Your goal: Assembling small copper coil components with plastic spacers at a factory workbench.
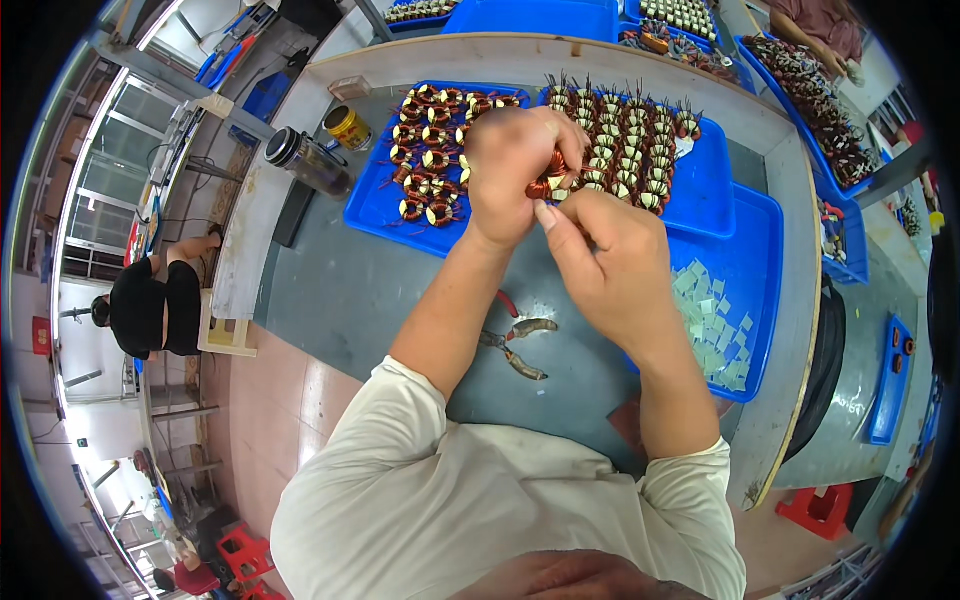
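Note:
My left hand [515,170] is closed around a copper-wound toroid coil [540,188], held up over the trays. From the right, my right hand [615,255] pinches at the coil's lower edge with thumb and forefinger; whatever lies between those fingertips is too small to make out. Behind the hands, a left blue tray [395,228] carries rows of copper coils with pale yellow pieces. A second blue tray [715,185] holds more such coils, packed tightly with wire leads pointing up. Below my wrists, pliers [515,350] with worn grips lie on the grey tabletop [340,300].
At the right, a blue tray [765,260] holds many small pale green squares [715,325]. A dark-lidded bottle [308,160] and a yellow tin [347,128] stand at the left. A raised wooden edge [560,45] borders the bench. A seated person [160,300] is farther left.

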The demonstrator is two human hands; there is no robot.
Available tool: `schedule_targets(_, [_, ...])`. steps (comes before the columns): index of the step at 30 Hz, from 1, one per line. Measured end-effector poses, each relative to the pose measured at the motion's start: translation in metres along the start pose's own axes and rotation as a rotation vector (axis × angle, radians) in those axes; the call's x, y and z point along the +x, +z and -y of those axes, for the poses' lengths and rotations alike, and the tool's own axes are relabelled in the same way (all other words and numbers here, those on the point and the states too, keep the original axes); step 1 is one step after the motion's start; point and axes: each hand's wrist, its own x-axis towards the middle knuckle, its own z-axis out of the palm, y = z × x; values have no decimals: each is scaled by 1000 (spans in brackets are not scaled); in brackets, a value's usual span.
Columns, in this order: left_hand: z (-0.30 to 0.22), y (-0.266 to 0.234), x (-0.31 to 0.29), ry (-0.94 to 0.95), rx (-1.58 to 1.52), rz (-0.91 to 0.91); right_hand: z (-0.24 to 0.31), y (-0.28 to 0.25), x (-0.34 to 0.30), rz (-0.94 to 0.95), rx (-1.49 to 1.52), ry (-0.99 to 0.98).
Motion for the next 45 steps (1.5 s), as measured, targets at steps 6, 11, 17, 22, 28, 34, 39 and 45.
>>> schedule_targets(6, [-9, 8, 1, 73, 291, -4, -6, 2, 1, -7, -337, -276])
schedule_targets(11, [-6, 13, 0, -60, 280, -173, -18, 4, 1, 55, -414, -299])
schedule_targets(17, [-5, 9, 2, -75, 37, -202, -15, 5, 0, 66, -411, -243])
schedule_targets(22, [-8, 10, 3, -96, -88, -143, -6, -30, 6, 5, -105, 7])
schedule_targets(28, [-6, 11, 4, -37, -96, -160, -13, -33, 11, 5, -11, 97])
schedule_targets(34, [-7, 11, 1, -145, -80, -107, -21, -30, 11, 10, -53, 130])
schedule_targets(39, [1, 8, 0, -132, -9, -62, -20, -25, 10, 63, -31, 53])
schedule_targets(45, [-6, 2, 1, -129, 166, -27, -24, -23, 10, 82, -133, -32])
